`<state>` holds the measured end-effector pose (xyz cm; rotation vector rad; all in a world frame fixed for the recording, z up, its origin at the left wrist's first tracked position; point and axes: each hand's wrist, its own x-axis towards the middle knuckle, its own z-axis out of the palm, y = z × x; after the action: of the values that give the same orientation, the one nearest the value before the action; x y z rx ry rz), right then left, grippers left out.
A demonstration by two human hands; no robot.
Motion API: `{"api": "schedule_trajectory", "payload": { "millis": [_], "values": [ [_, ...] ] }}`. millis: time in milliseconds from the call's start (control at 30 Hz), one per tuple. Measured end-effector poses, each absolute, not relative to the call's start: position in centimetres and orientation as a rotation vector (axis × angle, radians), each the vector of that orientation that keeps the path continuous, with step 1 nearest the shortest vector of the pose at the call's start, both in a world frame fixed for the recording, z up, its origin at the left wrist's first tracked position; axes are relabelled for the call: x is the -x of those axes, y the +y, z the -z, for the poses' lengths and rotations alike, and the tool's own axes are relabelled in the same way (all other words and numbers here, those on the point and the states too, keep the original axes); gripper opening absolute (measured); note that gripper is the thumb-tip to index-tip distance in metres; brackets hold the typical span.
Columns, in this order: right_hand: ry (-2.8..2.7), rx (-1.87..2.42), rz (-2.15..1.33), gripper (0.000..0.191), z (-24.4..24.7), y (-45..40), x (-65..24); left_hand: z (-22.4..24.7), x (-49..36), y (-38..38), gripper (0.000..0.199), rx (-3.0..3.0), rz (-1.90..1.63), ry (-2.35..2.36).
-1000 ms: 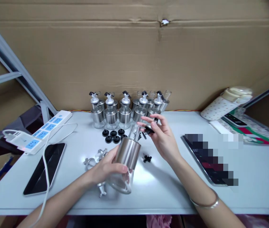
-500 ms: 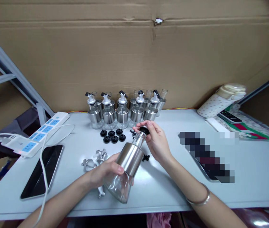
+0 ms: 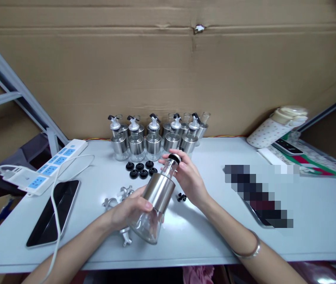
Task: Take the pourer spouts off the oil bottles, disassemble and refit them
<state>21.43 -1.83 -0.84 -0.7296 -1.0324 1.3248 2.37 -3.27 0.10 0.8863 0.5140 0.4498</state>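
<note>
My left hand [image 3: 132,207] is wrapped round the lower body of a glass oil bottle [image 3: 159,191] with a brushed-metal sleeve, held tilted above the table with its neck up and to the right. A black ribbed stopper [image 3: 175,158] sits at the mouth of the neck. Around that stopper my right hand [image 3: 190,177] is closed, thumb at its near side and fingers behind, partly hidden. Beneath my left wrist lie several silver pourer caps [image 3: 125,192], some covered by the arm. Several loose black stoppers [image 3: 139,167] rest beyond the held bottle.
Several bottles with pourers [image 3: 153,142] stand in a row by the cardboard wall [image 3: 156,71], others behind. Small black pieces [image 3: 182,197] lie right of the held bottle. Left are a power strip [image 3: 52,167], cable and black tablet [image 3: 53,213]; right, a blurred-out device [image 3: 258,197] and white flask [image 3: 274,126].
The stopper now sits against the bottle's mouth, its top turned upward. Bottle and both hands have shifted slightly left and up, and my right fingers have moved around the neck's top.
</note>
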Motion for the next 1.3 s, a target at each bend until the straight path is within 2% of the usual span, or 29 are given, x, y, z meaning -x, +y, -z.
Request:
{"api": "schedule_trajectory", "payload": {
  "millis": [267,500,733,1033,1200,1300],
  "values": [
    [-1.247,0.694,-1.312,0.057,1.7,-1.9,-21.6,-0.4,-2.4,-3.2,0.042,-0.899,-0.469,0.487],
    [-1.308,0.736,-1.309,0.084,2.4,-2.1,-20.8,0.3,-2.5,-3.1,0.052,-0.942,-0.475,0.543],
    [-1.311,0.821,-1.156,0.069,2.4,-2.6,-20.3,0.0,-2.6,-3.2,0.054,-0.996,-0.447,0.562],
    [-1.279,0.802,-1.190,0.069,2.5,-3.0,-20.0,-0.2,-2.5,-3.6,0.074,-1.067,-0.395,0.579],
    [-1.315,0.772,-1.131,0.065,2.6,-3.3,-19.9,-0.9,-2.6,-4.2,0.069,-1.028,-0.438,0.601],
    [-1.351,0.744,-1.139,0.070,2.5,-3.3,-19.9,-0.9,-2.6,-4.3,0.067,-0.986,-0.429,0.623]
  ]
}}
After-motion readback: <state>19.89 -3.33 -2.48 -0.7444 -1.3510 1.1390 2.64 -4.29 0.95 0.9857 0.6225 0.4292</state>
